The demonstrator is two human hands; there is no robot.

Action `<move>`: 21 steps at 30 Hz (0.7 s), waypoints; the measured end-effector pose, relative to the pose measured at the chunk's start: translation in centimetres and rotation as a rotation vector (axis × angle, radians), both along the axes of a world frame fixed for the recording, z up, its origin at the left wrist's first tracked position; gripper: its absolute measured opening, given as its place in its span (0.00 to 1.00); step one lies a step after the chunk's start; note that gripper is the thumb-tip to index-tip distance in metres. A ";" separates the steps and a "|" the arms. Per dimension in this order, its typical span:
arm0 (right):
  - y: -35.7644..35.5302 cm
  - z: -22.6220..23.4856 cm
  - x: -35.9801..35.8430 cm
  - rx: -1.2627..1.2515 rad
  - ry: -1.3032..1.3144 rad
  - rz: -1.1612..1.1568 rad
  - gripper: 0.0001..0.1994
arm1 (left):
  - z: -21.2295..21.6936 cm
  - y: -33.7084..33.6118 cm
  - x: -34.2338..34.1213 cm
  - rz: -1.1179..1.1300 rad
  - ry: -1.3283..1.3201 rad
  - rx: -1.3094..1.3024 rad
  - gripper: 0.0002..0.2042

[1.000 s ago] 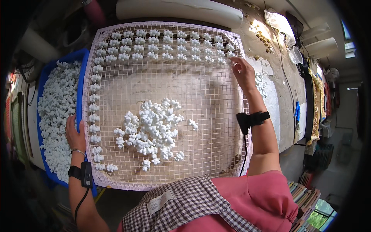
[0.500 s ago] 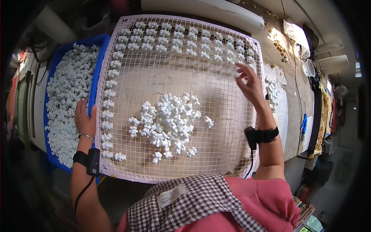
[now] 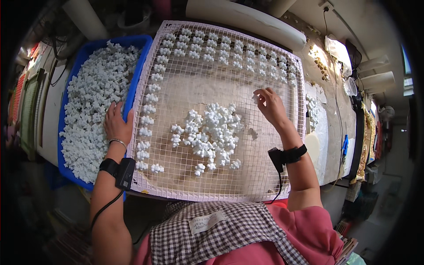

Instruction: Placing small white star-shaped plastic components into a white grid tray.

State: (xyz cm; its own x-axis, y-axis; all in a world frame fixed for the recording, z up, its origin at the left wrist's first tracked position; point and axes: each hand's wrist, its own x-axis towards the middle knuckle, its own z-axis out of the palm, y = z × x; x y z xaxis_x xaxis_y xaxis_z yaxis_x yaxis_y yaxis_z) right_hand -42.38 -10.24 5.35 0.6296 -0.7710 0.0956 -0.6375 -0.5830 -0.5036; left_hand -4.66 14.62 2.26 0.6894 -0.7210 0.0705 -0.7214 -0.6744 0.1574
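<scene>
A large wire-mesh rack (image 3: 152,174) with a pale frame lies before me. White knobbly foam-like pieces (image 3: 223,44) stand in rows along its far side, and a column of them runs down its left side. Near the middle sits a loose heap of the same pieces (image 3: 216,128), with one shaded piece (image 3: 253,133) just to its right. My right hand (image 3: 271,107) hovers over the mesh right of the heap, fingers curled but apart, with nothing visible in them. My left hand (image 3: 118,123) rests with fingers spread on the right edge of a blue bin (image 3: 143,55) full of such pieces.
Behind the rack lies a long white roll (image 3: 247,22). To its right, a concrete surface holds a pale sheet with more light pieces (image 3: 312,108) and a blue-handled tool (image 3: 345,145). Each wrist wears a black strapped device with a cable.
My right hand has moved left and nearer, from the far right rows toward the heap. My left hand stays at the bin's edge. The whole view has shifted slightly.
</scene>
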 end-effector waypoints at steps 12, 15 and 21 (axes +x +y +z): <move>4.4 -0.6 -0.7 0.026 0.084 -0.361 0.13 | 0.8 -0.5 -0.3 -0.019 0.021 0.073 0.24; 4.1 -1.0 -0.4 0.018 0.105 -0.385 0.13 | 0.3 0.0 0.0 -0.033 -0.004 0.042 0.24; 1.8 1.8 7.3 0.102 -0.247 -0.055 0.08 | 0.2 0.4 0.0 -0.028 0.004 -0.009 0.24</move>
State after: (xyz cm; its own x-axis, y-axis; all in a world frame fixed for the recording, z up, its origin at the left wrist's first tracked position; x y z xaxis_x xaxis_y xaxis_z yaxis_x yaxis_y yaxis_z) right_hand -35.13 -8.44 7.20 0.5536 -0.8171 0.1610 -0.5177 -0.4891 -0.7020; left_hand -4.68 15.03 2.44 0.6693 -0.7392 0.0746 -0.7392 -0.6525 0.1665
